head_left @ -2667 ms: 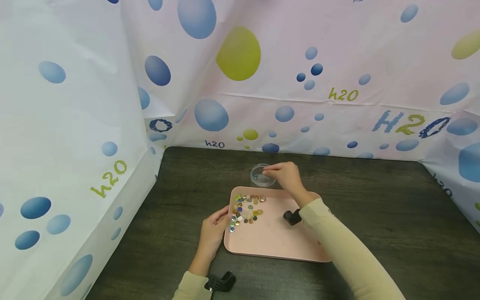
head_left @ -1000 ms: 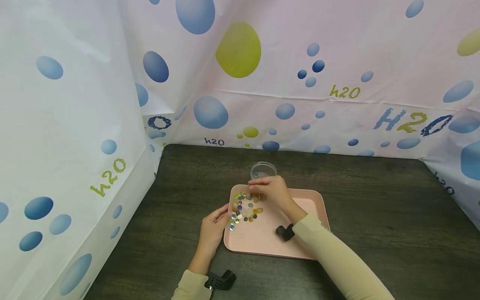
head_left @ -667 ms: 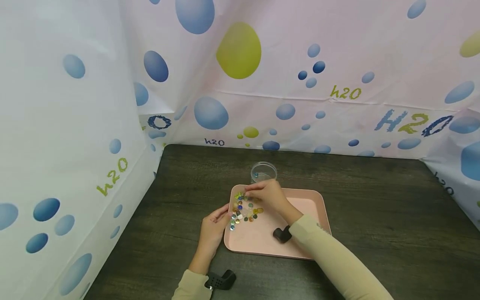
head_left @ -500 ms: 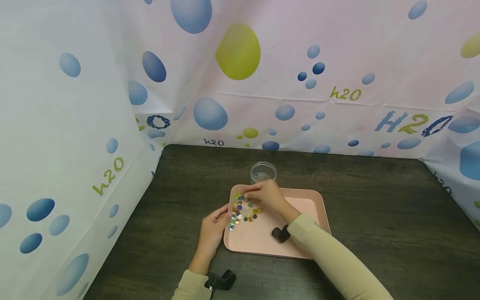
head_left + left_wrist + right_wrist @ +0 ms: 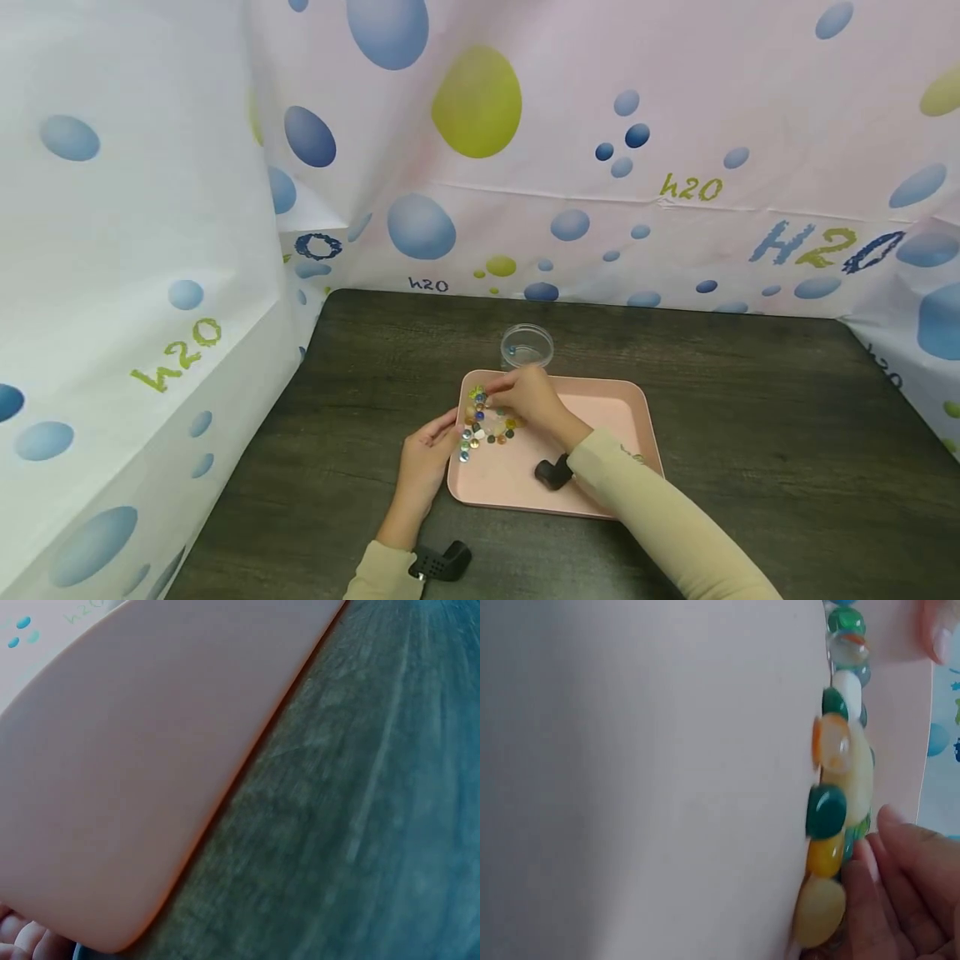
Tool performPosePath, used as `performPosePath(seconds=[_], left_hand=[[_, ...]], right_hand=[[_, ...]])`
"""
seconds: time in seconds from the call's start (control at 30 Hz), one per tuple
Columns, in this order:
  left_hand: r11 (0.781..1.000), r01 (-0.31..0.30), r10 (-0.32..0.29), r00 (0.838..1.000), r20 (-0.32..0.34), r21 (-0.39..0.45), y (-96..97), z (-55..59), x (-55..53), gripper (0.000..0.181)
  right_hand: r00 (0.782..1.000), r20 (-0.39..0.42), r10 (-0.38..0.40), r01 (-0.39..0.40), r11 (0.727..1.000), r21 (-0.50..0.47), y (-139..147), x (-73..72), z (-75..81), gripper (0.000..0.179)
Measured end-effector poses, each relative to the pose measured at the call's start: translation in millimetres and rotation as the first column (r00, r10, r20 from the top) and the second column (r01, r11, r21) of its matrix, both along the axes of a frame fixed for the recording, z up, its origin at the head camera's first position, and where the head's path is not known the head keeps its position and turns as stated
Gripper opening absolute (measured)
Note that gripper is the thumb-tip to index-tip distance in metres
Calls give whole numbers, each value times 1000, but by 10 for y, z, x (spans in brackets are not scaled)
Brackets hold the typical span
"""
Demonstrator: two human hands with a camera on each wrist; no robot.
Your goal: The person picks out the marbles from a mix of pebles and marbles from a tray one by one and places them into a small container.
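A pink tray [image 5: 555,492] lies on the table with several glass stones and beads [image 5: 501,438] of mixed colours gathered at its left end. My left hand [image 5: 426,454] grips the tray's left side, thumb over the rim; its fingers show low in the left wrist view. My right hand [image 5: 531,396] reaches into the back left of the tray, thumb and forefinger apart among the stones. In the right wrist view, its fingers [image 5: 915,847] are beside green stones, near a yellow stone [image 5: 826,856] and a pale oval one [image 5: 820,911]. No stone shows held.
Just behind the tray stands a clear round container [image 5: 527,342] with a small blue piece inside. The dark wooden table [image 5: 750,433] reaches back to a white bubble-printed sheet [image 5: 675,250], which also hangs along the left side.
My right hand has left the clear container, come back over the tray and moved left and nearer among the stones. My left hand has stayed on the tray's side.
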State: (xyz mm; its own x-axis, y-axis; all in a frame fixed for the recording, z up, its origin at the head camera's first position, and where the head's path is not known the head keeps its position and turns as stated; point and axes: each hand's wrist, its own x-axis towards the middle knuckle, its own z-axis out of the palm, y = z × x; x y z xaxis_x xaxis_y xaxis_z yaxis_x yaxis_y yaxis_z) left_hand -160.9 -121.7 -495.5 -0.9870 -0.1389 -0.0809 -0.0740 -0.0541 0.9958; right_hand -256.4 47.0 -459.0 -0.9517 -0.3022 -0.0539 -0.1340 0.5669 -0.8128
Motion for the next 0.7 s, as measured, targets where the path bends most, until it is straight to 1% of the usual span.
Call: performPosePath(seconds=[0.23,0.37,0.5,0.57,0.7], left_hand=[[1000,1,-1,1000,-2,-7,7,-83,-3,37],[1000,-1,1,1000,-17,13,11,-124,20,40],[1000,-8,9,999,-37,6,25,-154,39,40],[1000,-13,13,999,-42,-4,36,-173,40,39],[1000,-19,19,999,-45,-7,50,-204,32,36]], right_hand=[[998,-50,37,-35,998,51,-25,59,-41,16],[995,-82,59,-52,995,84,-29,66,-74,16],[989,-125,84,-69,991,115,-14,64,-114,14],[989,-124,77,-65,993,97,11,61,-134,12],[996,-80,42,-39,998,44,83,51,-144,11]])
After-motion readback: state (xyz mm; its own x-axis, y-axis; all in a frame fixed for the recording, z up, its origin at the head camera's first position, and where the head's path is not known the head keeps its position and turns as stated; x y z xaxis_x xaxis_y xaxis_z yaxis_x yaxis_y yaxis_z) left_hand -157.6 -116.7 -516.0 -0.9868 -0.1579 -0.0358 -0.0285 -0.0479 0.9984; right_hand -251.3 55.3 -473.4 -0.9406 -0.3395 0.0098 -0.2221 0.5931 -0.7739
